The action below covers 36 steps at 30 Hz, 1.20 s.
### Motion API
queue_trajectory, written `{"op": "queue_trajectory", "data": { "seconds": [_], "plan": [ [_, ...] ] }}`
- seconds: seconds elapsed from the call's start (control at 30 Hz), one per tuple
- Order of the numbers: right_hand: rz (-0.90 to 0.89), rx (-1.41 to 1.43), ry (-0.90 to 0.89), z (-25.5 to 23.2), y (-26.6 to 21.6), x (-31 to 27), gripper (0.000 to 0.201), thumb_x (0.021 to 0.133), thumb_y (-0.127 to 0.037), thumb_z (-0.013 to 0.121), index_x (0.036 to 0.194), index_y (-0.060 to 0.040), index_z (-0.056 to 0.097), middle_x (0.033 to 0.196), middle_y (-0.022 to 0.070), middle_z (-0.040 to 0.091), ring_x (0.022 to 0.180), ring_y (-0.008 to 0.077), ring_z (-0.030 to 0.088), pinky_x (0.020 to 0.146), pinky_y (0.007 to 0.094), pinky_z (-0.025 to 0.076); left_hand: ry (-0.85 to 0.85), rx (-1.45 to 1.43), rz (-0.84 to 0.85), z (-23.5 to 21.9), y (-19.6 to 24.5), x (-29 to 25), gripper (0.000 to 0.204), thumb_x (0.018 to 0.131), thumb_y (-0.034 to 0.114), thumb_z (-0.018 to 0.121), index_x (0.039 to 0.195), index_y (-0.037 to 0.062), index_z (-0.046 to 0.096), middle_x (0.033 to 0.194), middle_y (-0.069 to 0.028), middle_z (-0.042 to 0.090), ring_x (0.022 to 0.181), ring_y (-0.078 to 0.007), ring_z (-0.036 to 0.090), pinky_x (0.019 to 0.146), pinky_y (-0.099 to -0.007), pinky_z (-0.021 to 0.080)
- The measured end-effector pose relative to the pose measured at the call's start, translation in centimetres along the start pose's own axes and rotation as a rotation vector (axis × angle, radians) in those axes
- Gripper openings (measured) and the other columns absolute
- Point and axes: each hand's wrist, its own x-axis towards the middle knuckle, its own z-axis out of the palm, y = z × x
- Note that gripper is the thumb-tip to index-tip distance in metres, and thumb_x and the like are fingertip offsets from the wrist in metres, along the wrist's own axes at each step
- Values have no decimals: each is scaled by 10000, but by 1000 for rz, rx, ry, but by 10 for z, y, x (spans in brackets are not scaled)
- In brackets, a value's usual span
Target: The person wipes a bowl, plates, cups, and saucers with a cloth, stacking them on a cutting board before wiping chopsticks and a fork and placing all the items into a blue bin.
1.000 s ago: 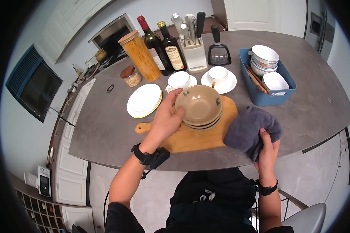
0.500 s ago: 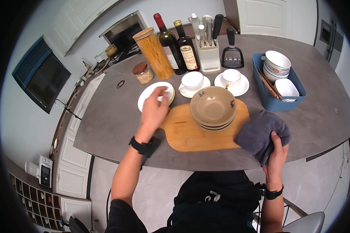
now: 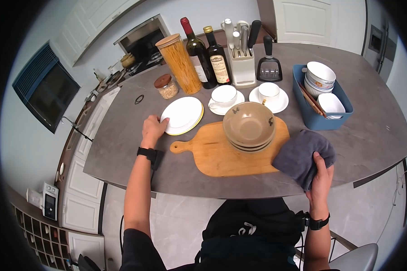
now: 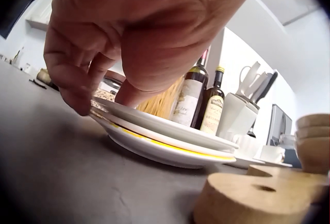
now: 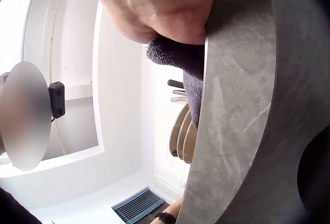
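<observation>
At the left edge of a stack of white plates (image 3: 182, 113), my left hand (image 3: 153, 128) pinches the rim. The left wrist view shows the thumb over the upper plate and the fingers (image 4: 77, 97) outside the edge; a yellow band runs round a lower plate (image 4: 170, 146). My right hand (image 3: 321, 178) grips a dark grey towel (image 3: 303, 156), with the thumb lying on top of the cloth. The towel overlaps the right end of a wooden cutting board (image 3: 212, 156). Nested brown bowls (image 3: 248, 124) stand on that board.
Behind the plates are a nut jar (image 3: 168, 88), a spaghetti jar (image 3: 181, 65), two bottles (image 3: 219, 67) and a knife block (image 3: 243, 70). Two white cups (image 3: 223, 96) sit on saucers. A blue bin (image 3: 319, 118) with bowls and chopsticks stands at the right.
My left hand has left the brown bowls, passed over the plates and come to their left rim. The right hand still holds the towel.
</observation>
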Motion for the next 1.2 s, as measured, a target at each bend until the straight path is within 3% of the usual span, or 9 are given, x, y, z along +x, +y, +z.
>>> {"op": "queue_trajectory", "data": {
  "seconds": [0.1, 0.17, 0.3, 0.43, 0.9, 1.0, 1.1, 1.13, 1.2],
  "plan": [
    [-5, -4, 14, 3, -2, -2, 406, 1000, -125, 629, 1368, 22, 541, 1290, 124, 639, 1146, 208, 639, 989, 345, 523, 436, 62, 352, 11, 8, -24, 351, 905, 314, 746, 1090, 16, 723, 1052, -200, 726, 902, -380, 725, 813, -453, 565],
    [-22, -66, 64, 5, -2, -2, 417, 996, -126, 629, 1372, 29, 538, 1291, 128, 641, 1152, 213, 640, 993, 346, 524, 482, -127, 580, 10, 34, -43, 302, 943, 266, 722, 1104, 11, 708, 1010, -162, 720, 775, -243, 698, 708, -360, 551],
    [-26, -133, 40, 6, -2, -1, 458, 992, -141, 609, 1402, 42, 516, 1335, 149, 618, 1190, 235, 630, 1025, 350, 507, -551, -826, 258, -9, 111, -115, 727, 1071, 610, 362, 1430, -6, 504, 1210, -153, 672, 710, -192, 712, 561, -284, 565],
    [-24, -93, 8, 5, -2, 1, 421, 996, -122, 601, 1378, 44, 535, 1304, 143, 635, 1162, 223, 639, 1003, 340, 516, -907, -935, 194, -2, 147, -141, 771, 1077, 606, 326, 1518, -24, 376, 1304, -197, 643, 838, -271, 764, 622, -317, 623],
    [21, -114, -13, 4, 2, 1, 392, 999, -107, 609, 1361, 28, 543, 1306, 125, 636, 1167, 207, 635, 1016, 341, 510, -979, -990, 265, 8, 177, -154, 676, 1088, 523, 394, 1554, 38, 325, 1291, -206, 619, 910, -259, 747, 729, -359, 637],
    [41, -87, -9, 3, 2, 2, 401, 993, -108, 612, 1365, 25, 539, 1315, 127, 630, 1169, 209, 635, 1015, 347, 513, -933, -953, 257, -7, 171, -151, 643, 1081, 543, 402, 1471, 36, 466, 1204, -162, 666, 850, -213, 731, 690, -347, 616],
    [38, -74, 1, -1, 3, 3, 408, 990, -104, 610, 1368, 28, 534, 1316, 130, 630, 1170, 213, 635, 1012, 350, 516, -241, -556, 461, 22, 116, -85, 496, 1061, 474, 509, 1247, 48, 682, 1102, -85, 721, 761, -173, 665, 642, -343, 554],
    [32, -75, 2, -1, 4, 3, 412, 988, -102, 608, 1371, 31, 532, 1313, 132, 631, 1170, 215, 635, 1011, 351, 516, -7, -459, 447, 8, 109, -82, 326, 1014, 337, 574, 1092, 45, 697, 974, -199, 721, 877, -357, 692, 827, -446, 533],
    [39, -85, 6, 1, 3, 2, 423, 981, -103, 603, 1376, 31, 528, 1312, 138, 630, 1173, 226, 637, 1019, 354, 514, 521, -93, 478, 17, 65, -43, 332, 964, 301, 625, 1075, -4, 695, 1022, -215, 736, 993, -396, 696, 888, -471, 530]
  ]
}}
